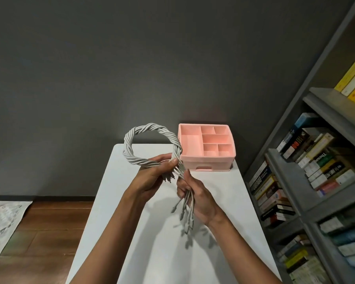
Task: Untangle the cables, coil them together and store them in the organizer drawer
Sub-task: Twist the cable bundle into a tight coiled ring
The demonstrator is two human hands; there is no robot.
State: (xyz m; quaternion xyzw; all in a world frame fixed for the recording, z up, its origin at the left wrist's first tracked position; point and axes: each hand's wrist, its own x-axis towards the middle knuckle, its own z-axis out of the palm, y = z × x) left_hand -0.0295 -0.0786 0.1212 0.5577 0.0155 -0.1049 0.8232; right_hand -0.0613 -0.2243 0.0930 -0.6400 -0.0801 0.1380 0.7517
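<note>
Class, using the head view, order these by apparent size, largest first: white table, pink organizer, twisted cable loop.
1. white table
2. pink organizer and twisted cable loop: they look about alike, and the loop is held nearer the camera, so they are left unranked.

Cables [150, 128]: we see grey cords twisted together like rope into one upright loop, up in the air just left of the organizer.
Cable ends [184, 212]: loose and plug-tipped, fanning downward, nearer us than the organizer.
Organizer [207, 157]: pink, upright, its open top compartments bare.
Drawer [207, 164]: low in the organizer's front; we see it closed.
</note>
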